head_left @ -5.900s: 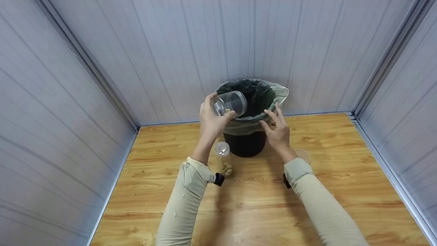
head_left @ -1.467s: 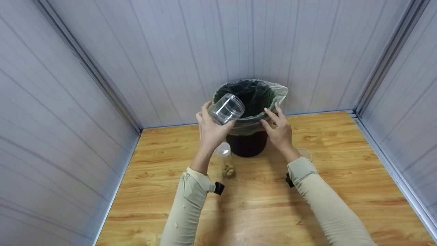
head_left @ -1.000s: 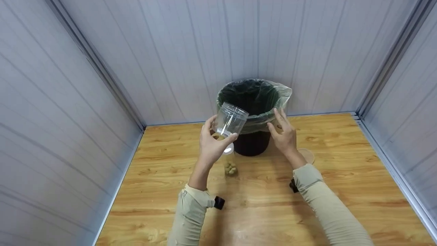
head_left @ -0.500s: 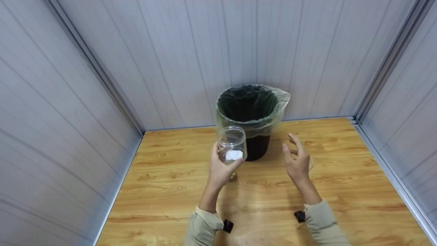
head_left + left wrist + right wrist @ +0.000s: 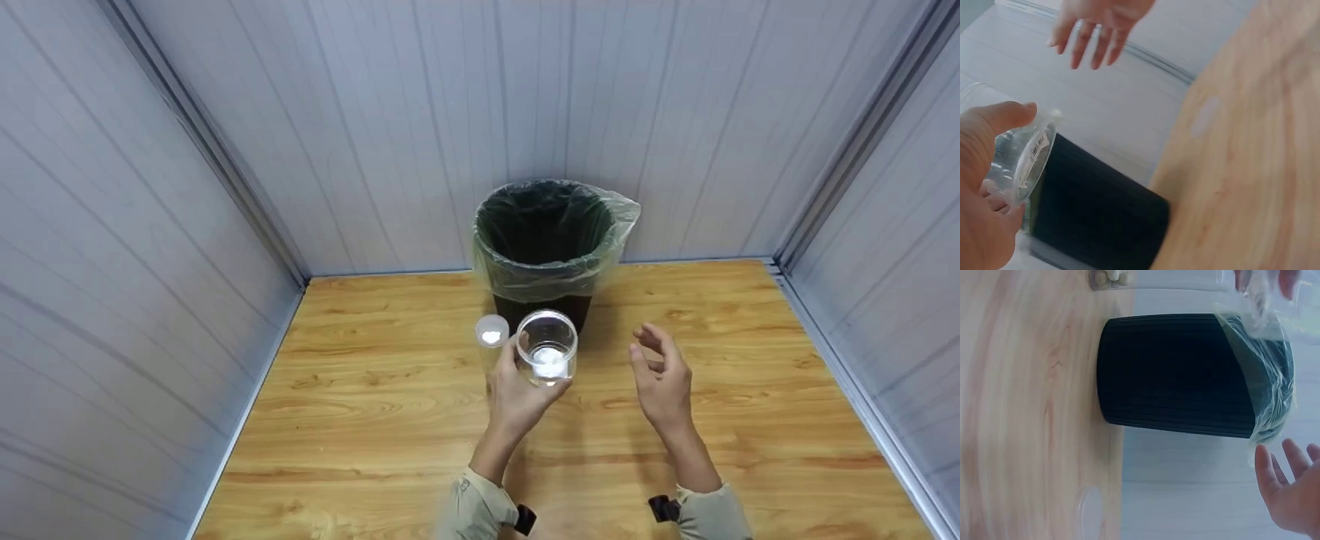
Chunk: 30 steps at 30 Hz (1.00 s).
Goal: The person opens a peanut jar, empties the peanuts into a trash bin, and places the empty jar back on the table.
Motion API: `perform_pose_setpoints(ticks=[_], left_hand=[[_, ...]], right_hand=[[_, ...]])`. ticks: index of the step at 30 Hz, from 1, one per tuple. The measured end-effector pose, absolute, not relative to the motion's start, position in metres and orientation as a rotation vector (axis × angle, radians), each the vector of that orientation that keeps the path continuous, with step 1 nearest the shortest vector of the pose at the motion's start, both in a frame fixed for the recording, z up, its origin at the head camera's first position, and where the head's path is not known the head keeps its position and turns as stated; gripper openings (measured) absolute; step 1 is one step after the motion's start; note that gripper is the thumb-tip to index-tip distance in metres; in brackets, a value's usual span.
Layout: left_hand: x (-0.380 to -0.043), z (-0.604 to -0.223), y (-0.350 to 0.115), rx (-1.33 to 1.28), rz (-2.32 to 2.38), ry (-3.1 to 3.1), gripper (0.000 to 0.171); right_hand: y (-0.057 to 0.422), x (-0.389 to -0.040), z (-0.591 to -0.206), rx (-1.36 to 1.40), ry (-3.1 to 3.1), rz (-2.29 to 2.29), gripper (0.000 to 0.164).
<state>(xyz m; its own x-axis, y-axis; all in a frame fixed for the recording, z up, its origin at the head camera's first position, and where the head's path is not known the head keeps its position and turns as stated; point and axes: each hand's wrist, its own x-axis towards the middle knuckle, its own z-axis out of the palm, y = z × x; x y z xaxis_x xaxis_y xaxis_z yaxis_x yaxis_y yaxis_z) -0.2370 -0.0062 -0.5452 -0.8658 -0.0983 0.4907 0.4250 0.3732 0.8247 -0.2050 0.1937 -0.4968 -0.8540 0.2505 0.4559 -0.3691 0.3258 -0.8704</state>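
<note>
My left hand holds a clear plastic jar by its side, lidless, its mouth tipped up toward my head; no contents show in it. On the jar's base is a barcode label, seen from the left wrist. My right hand hovers free to the right of the jar, its fingers loosely bent and touching nothing. Behind both hands stands a black trash bin, lined with a thin clear bag folded over its rim.
A taller clear jar with a lid stands left of the bin; small round tan pieces lie in its bottom. A round flat lid rests on the wood-grain surface to the bin's right. Panel walls enclose three sides.
The jar, tilted over the bin with tan pieces inside at first, then emptied, has come back toward me and turned upright. My right hand has left the bag's rim and drawn back.
</note>
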Motion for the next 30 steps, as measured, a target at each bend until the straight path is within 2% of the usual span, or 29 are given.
perform_pose_setpoints(ticks=[4,15,23,30], left_hand=[[-0.244,-0.563,0.007,-0.253,-1.501,-2.192,0.09],[-0.275,-0.621,0.024,-0.383,-1.365,-2.287,0.094],[-0.285,-0.659,0.025,-0.338,-1.505,-2.327,0.094],[-0.285,-0.673,0.022,-0.257,-1.544,-2.364,0.09]], right_hand=[[0.199,-0.204,-0.506,0.087,-2.114,1.582,0.035],[0.214,-0.222,-0.555,0.048,-2.237,1.609,0.035],[0.215,-0.218,-0.561,0.076,-2.35,1.642,0.041],[0.211,-0.209,-0.551,0.066,-2.433,1.716,0.042]])
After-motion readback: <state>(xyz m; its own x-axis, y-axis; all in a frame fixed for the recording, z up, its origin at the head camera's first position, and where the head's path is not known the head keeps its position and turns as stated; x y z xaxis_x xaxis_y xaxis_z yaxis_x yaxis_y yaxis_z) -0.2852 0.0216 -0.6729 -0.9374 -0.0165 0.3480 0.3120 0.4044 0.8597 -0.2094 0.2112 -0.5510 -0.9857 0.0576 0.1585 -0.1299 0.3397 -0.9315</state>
